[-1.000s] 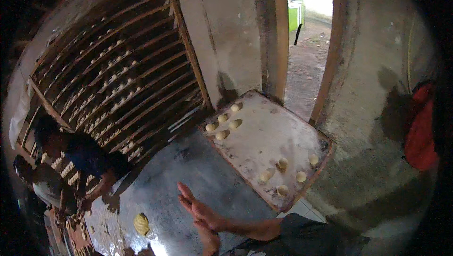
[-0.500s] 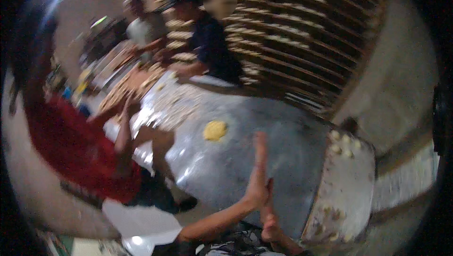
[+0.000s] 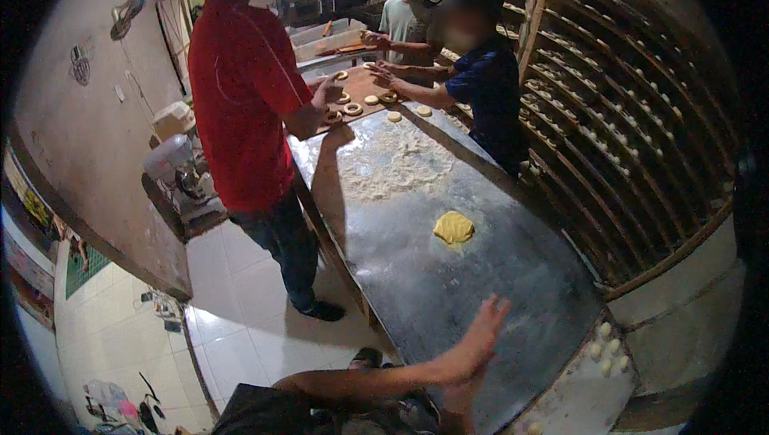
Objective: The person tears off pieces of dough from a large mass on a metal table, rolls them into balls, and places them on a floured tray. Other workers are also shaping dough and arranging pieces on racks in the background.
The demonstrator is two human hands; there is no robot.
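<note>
Head view: left hand (image 3: 474,345) is holding nothing, fingers spread; right hand (image 3: 460,404), apparently touching it, state unclear; yellow dough lump (image 3: 454,227) is resting ahead on metal tabletop (image 3: 408,279), risking sticking, flour (image 3: 392,169) lying mostly beyond.

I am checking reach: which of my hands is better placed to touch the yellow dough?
Probably your left hand: it is open and nearer the yellow dough. Your right hand shows lower, partly hidden behind the left.
</note>
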